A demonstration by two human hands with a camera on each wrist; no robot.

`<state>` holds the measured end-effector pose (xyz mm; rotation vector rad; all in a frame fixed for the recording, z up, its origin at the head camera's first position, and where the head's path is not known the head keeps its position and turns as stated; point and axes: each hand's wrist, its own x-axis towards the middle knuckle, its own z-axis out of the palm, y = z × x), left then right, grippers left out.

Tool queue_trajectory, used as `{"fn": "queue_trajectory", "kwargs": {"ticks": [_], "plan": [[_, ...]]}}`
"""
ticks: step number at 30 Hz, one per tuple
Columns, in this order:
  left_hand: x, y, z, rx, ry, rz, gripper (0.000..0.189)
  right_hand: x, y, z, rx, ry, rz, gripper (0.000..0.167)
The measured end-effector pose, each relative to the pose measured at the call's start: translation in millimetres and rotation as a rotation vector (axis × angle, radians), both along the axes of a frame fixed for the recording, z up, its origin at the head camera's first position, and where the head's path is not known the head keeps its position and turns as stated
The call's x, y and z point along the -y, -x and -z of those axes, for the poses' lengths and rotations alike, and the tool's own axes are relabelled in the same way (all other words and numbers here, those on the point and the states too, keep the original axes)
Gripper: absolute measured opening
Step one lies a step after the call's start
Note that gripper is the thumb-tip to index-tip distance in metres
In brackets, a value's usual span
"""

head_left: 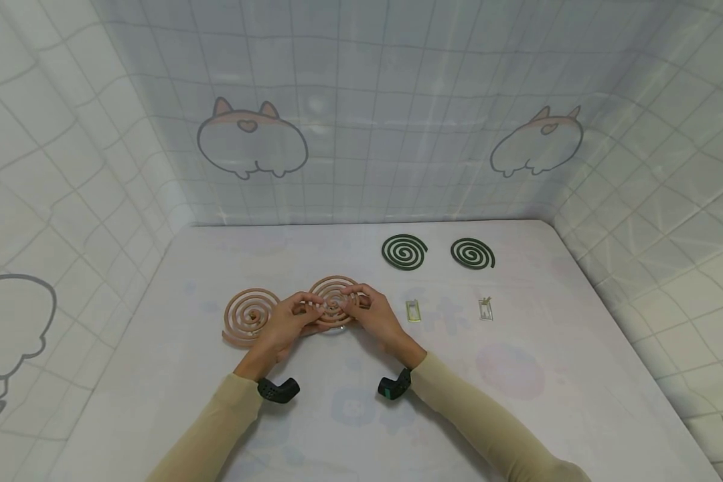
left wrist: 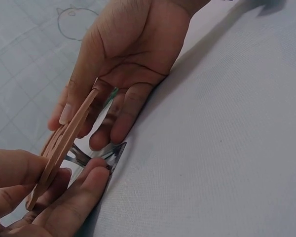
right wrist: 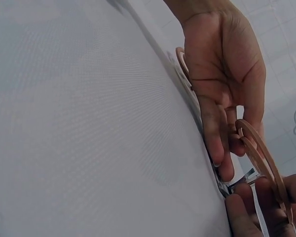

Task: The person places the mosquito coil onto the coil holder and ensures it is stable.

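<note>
Head view: brown coil [head_left: 334, 290] pinched between nearly closed thumbs and fingertips, above a metal stand [left wrist: 117, 158].
Left hand [head_left: 288, 323] grips at nine o'clock, right hand [head_left: 378, 318] at three; uneven pressure could snap the coil or tip the stand.

the held coil [left wrist: 64, 148] looks matt, its stand [left wrist: 118, 154] metallic.

one green coil [head_left: 404, 252] and a second green coil [head_left: 472, 254] lie near the far edge of the surface [head_left: 506, 415], a gridded backdrop [head_left: 391, 154] with animal outlines [head_left: 252, 144] behind it.
</note>
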<state>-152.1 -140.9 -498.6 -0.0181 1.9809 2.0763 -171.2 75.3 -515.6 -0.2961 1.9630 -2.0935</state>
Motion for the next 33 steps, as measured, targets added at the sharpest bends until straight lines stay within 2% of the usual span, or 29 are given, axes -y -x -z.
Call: {"fn": "queue_trajectory", "kwargs": {"ticks": [12,33], "plan": [[-0.2,-0.3,0.3,-0.001,0.009,0.001,0.026,-0.9,0.4,0.4,0.015,0.027,-0.031,0.032],[-1.7,-0.2,-1.3,0.012,-0.024,-0.004,0.029,0.3,1.6,-0.2,0.049,0.074,-0.008,0.031]]}}
